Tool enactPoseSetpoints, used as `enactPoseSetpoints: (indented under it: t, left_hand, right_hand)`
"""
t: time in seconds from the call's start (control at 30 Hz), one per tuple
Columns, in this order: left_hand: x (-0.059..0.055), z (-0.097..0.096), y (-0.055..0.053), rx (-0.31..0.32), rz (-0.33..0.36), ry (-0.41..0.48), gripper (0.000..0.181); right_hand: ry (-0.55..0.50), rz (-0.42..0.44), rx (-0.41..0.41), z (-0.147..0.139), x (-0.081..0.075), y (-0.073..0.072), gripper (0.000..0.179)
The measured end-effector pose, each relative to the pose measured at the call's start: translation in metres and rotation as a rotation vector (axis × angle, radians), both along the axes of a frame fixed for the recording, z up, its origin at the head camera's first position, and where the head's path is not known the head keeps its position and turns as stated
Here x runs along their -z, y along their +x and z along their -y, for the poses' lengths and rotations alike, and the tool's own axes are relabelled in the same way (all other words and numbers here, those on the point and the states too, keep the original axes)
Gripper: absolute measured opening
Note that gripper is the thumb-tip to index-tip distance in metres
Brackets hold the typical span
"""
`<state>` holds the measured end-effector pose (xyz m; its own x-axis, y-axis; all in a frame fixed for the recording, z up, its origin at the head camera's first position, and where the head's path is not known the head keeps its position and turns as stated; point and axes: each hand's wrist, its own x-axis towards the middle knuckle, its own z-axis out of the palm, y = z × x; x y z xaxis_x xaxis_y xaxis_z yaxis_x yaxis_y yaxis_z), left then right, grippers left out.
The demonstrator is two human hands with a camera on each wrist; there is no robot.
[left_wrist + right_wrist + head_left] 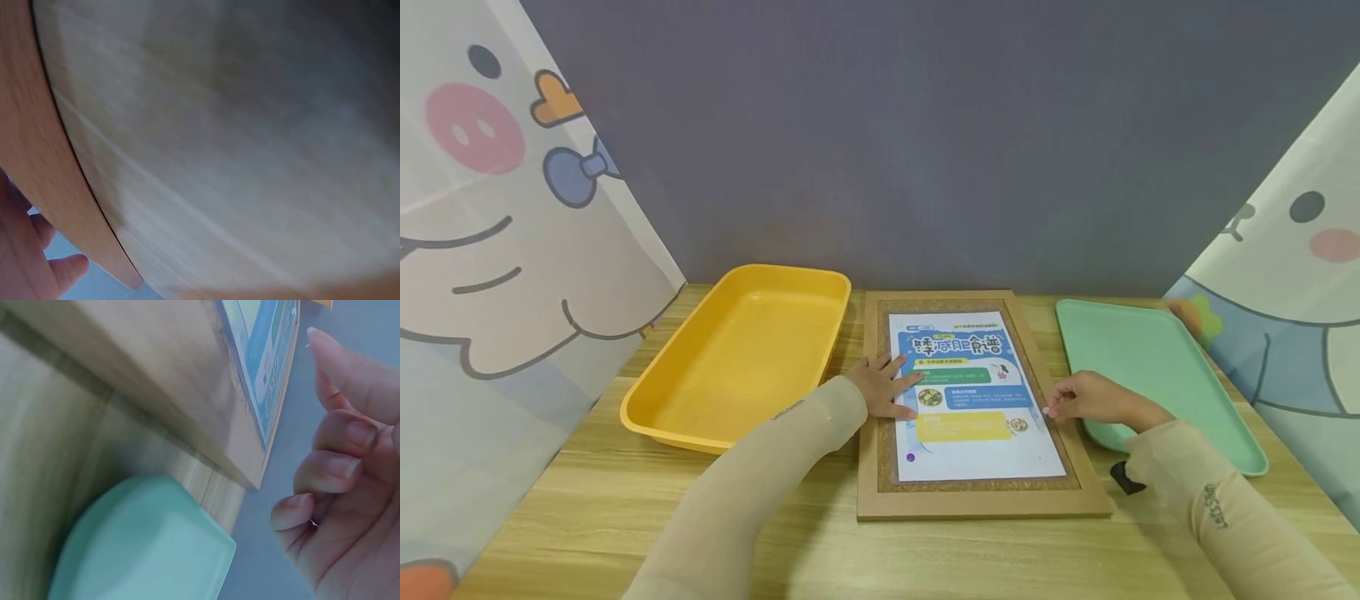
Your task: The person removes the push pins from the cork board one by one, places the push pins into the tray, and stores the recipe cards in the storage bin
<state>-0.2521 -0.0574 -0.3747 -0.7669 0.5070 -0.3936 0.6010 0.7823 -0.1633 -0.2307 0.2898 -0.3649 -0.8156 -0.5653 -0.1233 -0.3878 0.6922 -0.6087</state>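
Note:
A printed poster (966,462) with blue, green and yellow panels lies on a wood-framed cork board (985,505). Fingers spread, my left hand (883,387) rests on the poster's left edge and the frame; the left wrist view shows only part of it beside the frame. At the board's right side, my right hand (1086,397) pinches a small whitish pushpin (1047,411) between thumb and index finger, beside the poster's right edge. Its other fingers are curled in the right wrist view. A purple round pin (911,457) sits at the poster's lower left corner.
An empty-looking yellow tray (737,358) stands left of the board. On the right lies a green tray (1150,358), partly under the right forearm. A small black object (1126,478) lies near the right sleeve. A grey partition (925,150) rises behind the wooden table (820,550).

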Motion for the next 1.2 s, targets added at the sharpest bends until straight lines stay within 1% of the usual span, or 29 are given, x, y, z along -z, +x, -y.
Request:
enactPoseSetpoints:
  t: [0.23,0.43,0.57,0.7,0.8,0.97,1.2]
  left_hand:
    - [0.002,-0.001,0.001,0.004,-0.017,-0.023,0.076]
    - [0.002,-0.001,0.002,0.001,-0.009,-0.023,0.077]
    - [-0.001,-0.002,0.001,-0.009,-0.002,-0.019,0.076]
    - [-0.005,-0.003,0.001,-0.01,0.014,-0.017,0.077]
    - [-0.007,-0.004,0.0,-0.011,0.02,-0.023,0.077]
    - [-0.004,-0.004,-0.001,-0.007,0.015,-0.022,0.077]
    - [-0.002,-0.004,-0.001,-0.009,0.01,-0.032,0.077]
  right_hand:
    - [-0.01,-0.009,0.078,-0.005,0.001,-0.004,0.008]
    - [-0.051,-0.012,0.083,-0.005,0.003,-0.008,0.009]
    - [-0.064,-0.023,0.113,-0.006,0.003,-0.012,0.01]
    - [-0.062,-0.02,0.167,-0.008,0.004,-0.016,0.01]
    - [-0.081,-0.012,0.203,-0.009,0.003,-0.018,0.013]
    - [-0.085,-0.001,0.266,-0.013,0.007,-0.019,0.019]
    - [-0.072,-0.025,0.296,-0.024,0.013,-0.023,0.021]
